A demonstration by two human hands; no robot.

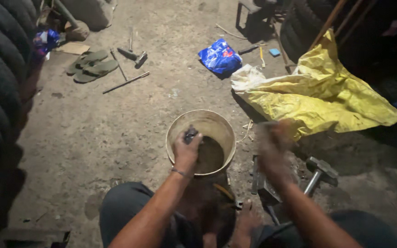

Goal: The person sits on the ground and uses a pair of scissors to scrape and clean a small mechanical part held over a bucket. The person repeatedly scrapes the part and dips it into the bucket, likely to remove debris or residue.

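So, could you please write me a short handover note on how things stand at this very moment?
Left hand: over the round tan bucket of muddy water, fingers closed on a small dark object.
Right hand: blurred, raised beside the bucket; what it holds cannot be told.
Metal hammer lies on the dirt floor by the right arm; crumpled yellow plastic sack behind it.
Done: object held above the water. Left: unclear.

My forearms are bare, a thin bracelet (178, 172) circles my left wrist, and dark grey trousers (125, 206) cover my knees.
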